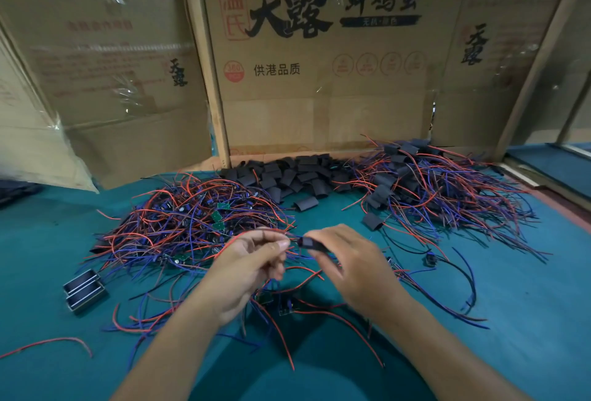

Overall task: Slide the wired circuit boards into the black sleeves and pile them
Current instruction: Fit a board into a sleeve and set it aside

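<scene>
While the left hand (252, 260) pinches red wires (256, 234) to keep them steady, the right hand (348, 260) grips a black sleeve (308, 244) mid-frame, likely sliding it over the board.

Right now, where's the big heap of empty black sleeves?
In the head view, the empty black sleeves are heaped at the table's far middle, against the cardboard box, between the two wire piles.

Teal table cover (527, 288); red and blue wires (179, 224) at 9 o'clock; black sleeves (287, 173) at 12 o'clock; brown cardboard box (319, 96) with black and red print.
</scene>
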The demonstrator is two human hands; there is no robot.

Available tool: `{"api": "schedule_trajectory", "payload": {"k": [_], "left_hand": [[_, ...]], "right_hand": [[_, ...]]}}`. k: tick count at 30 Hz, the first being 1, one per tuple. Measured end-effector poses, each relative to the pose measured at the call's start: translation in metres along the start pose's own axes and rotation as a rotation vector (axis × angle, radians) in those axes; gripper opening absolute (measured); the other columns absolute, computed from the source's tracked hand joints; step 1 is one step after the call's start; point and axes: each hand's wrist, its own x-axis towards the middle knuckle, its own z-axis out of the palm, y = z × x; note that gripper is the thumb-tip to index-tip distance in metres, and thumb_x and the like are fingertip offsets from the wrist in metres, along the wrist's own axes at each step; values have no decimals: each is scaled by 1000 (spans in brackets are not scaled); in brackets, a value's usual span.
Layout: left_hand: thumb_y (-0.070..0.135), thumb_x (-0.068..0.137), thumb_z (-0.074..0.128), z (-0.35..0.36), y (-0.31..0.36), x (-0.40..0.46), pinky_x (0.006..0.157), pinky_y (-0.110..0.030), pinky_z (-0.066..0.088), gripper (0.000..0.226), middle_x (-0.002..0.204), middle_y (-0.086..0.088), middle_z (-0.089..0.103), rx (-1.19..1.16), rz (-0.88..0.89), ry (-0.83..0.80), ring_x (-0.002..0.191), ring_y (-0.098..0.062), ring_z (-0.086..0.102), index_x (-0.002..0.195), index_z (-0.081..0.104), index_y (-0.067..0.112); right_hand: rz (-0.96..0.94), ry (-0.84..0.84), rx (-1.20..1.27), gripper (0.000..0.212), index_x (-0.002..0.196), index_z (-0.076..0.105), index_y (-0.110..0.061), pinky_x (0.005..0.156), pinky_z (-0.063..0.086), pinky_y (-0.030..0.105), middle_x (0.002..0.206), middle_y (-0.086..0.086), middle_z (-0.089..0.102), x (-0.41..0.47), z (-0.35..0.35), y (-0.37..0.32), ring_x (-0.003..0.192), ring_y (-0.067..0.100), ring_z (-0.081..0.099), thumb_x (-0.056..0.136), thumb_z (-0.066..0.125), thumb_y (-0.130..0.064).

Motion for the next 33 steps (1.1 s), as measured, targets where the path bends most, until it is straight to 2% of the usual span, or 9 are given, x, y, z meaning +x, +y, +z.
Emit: {"api": "schedule_trajectory", "payload": {"k": [4,9,12,16,20,25,27,30,33], "left_hand": [[8,94,65,-6,2,1,53,-18,33,16,58,9,49,505,329,211,54,-8,41,80,62,16],[28,94,57,-7,2,-4,46,-26,27,11,52,4,43,1050,665,278,44,-10,36,84,54,28],[31,93,52,-2,4,-8,41,-25,25,11,45,10,29,1272,771,256,40,-7,31,87,56,23],[33,94,43,-7,3,-8,34,-30,35,19,47,9,46,1331,827,283,37,-9,42,86,57,22],[32,93,44,-12,5,-7,35,-28,31,19,46,10,45,1336,805,328,36,-9,39,85,57,21],[29,95,45,-13,1,-3,35,-27,28,16,46,10,44,1359,781,302,35,-10,36,86,55,20],[27,94,51,-14,-4,-1,34,-28,27,11,45,9,44,1394,760,297,34,-10,37,86,55,21],[25,90,60,-17,-9,2,36,-27,22,9,43,8,43,1464,709,321,33,-14,40,84,55,21],[30,91,53,-21,-10,4,37,-27,18,11,40,6,41,1501,674,356,32,-16,39,84,52,22]], "right_hand": [[46,67,-210,20,107,69,-12,76,50,35,97,1,64,18,-27,13,91,24,59,91,64,-22],[77,122,-493,21,103,72,-13,63,39,28,86,5,50,65,-82,75,81,26,53,83,73,-19],[239,-37,-644,22,109,64,-13,59,47,33,88,5,53,82,-94,119,77,31,59,88,65,-20],[443,-419,-720,23,105,38,-16,64,53,41,75,0,54,69,-83,163,65,28,56,94,58,-19],[612,-659,-673,16,96,43,-16,73,54,44,85,4,57,55,-73,179,75,24,57,100,51,-30],[535,-479,-671,19,92,53,-15,67,52,38,83,4,58,80,-48,147,79,29,60,99,44,-31],[546,-386,-495,21,92,57,-17,62,49,33,83,7,65,95,-21,121,74,28,61,98,46,-34],[621,-367,-208,21,91,65,-18,75,52,34,95,13,70,123,38,87,89,31,65,96,52,-34],[714,-367,-135,29,99,69,-12,79,52,34,105,15,69,151,92,74,98,33,65,97,52,-36]]}}
